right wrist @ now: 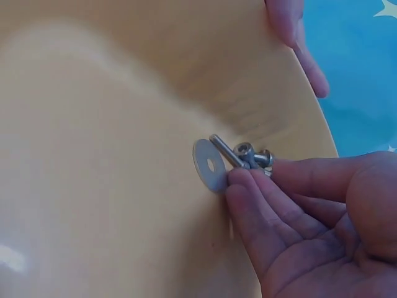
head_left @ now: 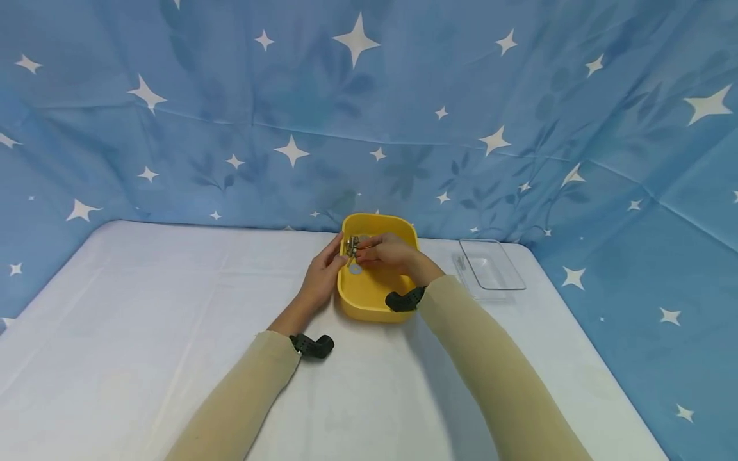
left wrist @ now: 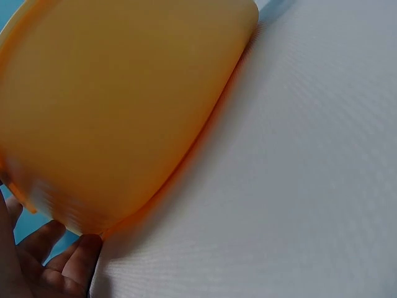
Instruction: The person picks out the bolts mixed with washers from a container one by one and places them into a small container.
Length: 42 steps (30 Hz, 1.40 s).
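Observation:
A yellow plastic tub (head_left: 366, 314) stands near the table's far edge. My left hand (head_left: 325, 274) grips its left wall, with the thumb over the rim and fingers outside; fingertips of that hand show against the tub's outer wall (left wrist: 124, 112) in the left wrist view. Inside the tub, my right hand (head_left: 392, 251) pinches at a small cluster of metal bolts (right wrist: 245, 150) between thumb and fingers. A flat round washer (right wrist: 201, 155) with a centre hole is right beside the fingertips. Part of the bolts is hidden behind the fingers.
A clear plastic box (head_left: 461, 261) stands right of the tub, with a clear lid-like panel (head_left: 507, 289) over it. White cloth (head_left: 173, 307) covers the table. A blue star-patterned curtain (head_left: 357, 96) hangs directly behind the far edge.

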Each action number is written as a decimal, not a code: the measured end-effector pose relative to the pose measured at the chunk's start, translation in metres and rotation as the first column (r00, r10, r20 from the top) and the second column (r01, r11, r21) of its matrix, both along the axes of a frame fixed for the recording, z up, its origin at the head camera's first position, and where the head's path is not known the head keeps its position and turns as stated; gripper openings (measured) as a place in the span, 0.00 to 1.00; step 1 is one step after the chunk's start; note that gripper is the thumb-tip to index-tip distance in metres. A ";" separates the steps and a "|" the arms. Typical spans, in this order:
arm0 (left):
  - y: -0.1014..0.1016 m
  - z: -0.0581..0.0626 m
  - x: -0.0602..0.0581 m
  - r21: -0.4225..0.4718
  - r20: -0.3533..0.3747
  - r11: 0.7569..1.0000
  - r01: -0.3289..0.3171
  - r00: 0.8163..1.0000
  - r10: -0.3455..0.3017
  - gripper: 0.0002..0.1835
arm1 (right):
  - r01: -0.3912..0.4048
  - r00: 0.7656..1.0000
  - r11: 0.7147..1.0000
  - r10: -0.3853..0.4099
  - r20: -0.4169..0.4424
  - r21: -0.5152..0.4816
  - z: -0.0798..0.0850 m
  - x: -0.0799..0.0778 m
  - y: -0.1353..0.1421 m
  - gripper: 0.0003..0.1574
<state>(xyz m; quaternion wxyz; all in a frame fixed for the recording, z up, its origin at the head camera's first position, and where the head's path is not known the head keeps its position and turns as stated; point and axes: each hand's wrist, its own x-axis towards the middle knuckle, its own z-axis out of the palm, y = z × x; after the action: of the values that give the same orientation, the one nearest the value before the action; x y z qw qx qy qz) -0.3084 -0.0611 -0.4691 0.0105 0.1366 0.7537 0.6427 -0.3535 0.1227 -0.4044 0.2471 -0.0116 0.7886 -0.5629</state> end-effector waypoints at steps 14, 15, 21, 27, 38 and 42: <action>-0.002 0.038 0.026 -0.012 0.038 0.999 0.051 0.998 -0.051 0.32 | 0.045 0.998 0.998 -0.043 0.041 -0.040 -0.006 -0.002 -0.006 0.25; -0.002 0.038 0.026 -0.009 0.038 0.999 0.052 0.998 -0.052 0.32 | 0.049 0.998 0.998 -0.047 0.042 -0.034 -0.005 -0.002 -0.006 0.25; -0.002 0.038 0.027 -0.011 0.042 0.999 0.051 0.998 -0.050 0.33 | 0.060 0.997 0.998 -0.060 0.048 0.008 -0.002 0.000 -0.004 0.22; -0.001 0.025 0.015 -0.026 0.045 0.999 0.040 0.998 -0.039 0.33 | 0.044 0.996 0.999 -0.045 0.080 0.014 0.000 0.001 -0.004 0.20; 0.001 -0.002 -0.002 0.013 0.008 1.000 0.011 1.000 -0.011 0.32 | 0.024 0.992 1.000 -0.022 0.120 -0.017 -0.002 -0.002 -0.016 0.22; 0.001 -0.001 -0.001 0.006 0.008 1.000 -0.003 1.000 0.003 0.32 | 0.037 0.992 0.999 -0.032 0.123 -0.035 -0.004 -0.003 -0.016 0.23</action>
<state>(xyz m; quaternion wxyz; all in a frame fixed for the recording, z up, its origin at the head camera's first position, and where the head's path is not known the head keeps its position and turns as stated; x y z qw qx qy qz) -0.3096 -0.0601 -0.4705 0.0122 0.1327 0.7519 0.6457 -0.3570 0.1067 -0.4085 0.2848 0.0319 0.7615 -0.5813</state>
